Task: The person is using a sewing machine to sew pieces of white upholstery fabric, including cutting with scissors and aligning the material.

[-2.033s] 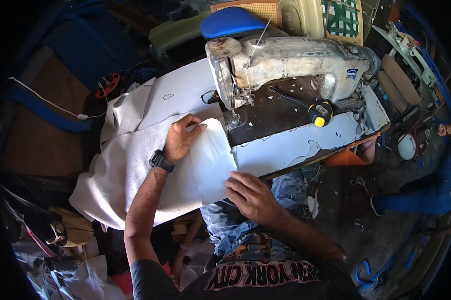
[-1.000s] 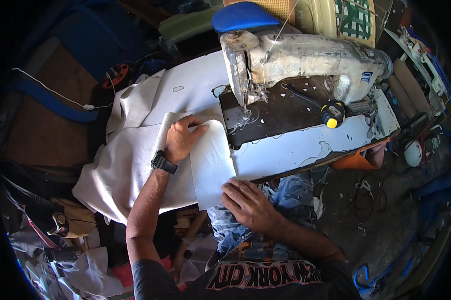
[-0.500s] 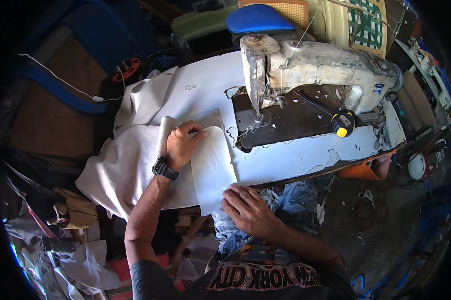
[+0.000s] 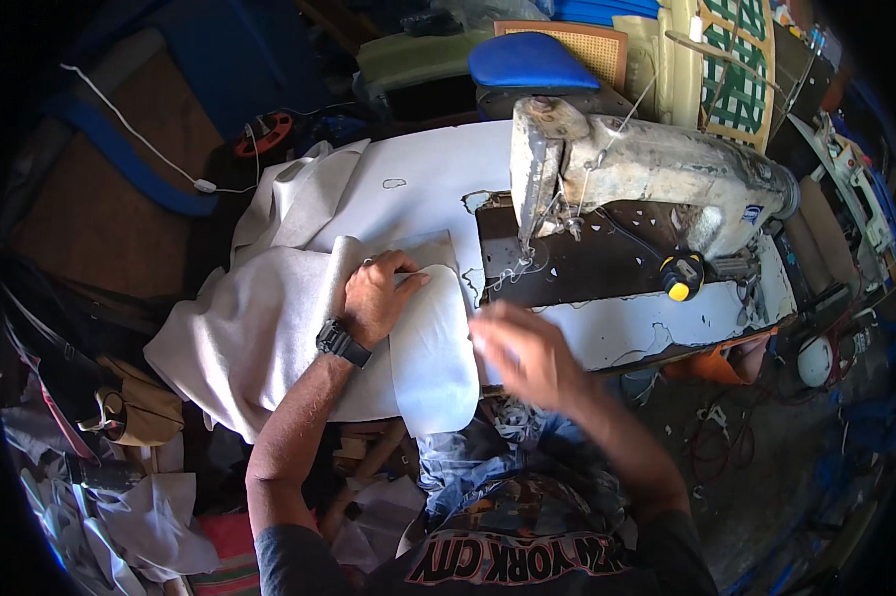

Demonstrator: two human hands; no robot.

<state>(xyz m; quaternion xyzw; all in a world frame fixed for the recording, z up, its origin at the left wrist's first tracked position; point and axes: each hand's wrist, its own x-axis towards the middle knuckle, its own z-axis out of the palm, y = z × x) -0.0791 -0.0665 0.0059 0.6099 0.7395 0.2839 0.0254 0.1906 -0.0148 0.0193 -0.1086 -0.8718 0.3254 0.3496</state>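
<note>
A white panel with rounded ends lies on the pale grey-beige fabric, its lower end hanging past the table's front edge. My left hand rests at the panel's upper left, fingers bent and thumb against its top edge, closed on it. A fold of the fabric runs beside that hand. Just right of the panel is my right hand, raised near the front edge of the table and smeared by motion. Whether its fingers hold anything cannot be made out.
A worn sewing machine stands on the white table, with thread trailing below its needle. A black and yellow tape measure lies by its base. A blue padded seat is behind. Bags and scraps lie at lower left.
My right hand has lifted from the panel's lower right and moved up and right, beside its right edge. My left hand stays at the top of the panel. The whole view has shifted slightly.
</note>
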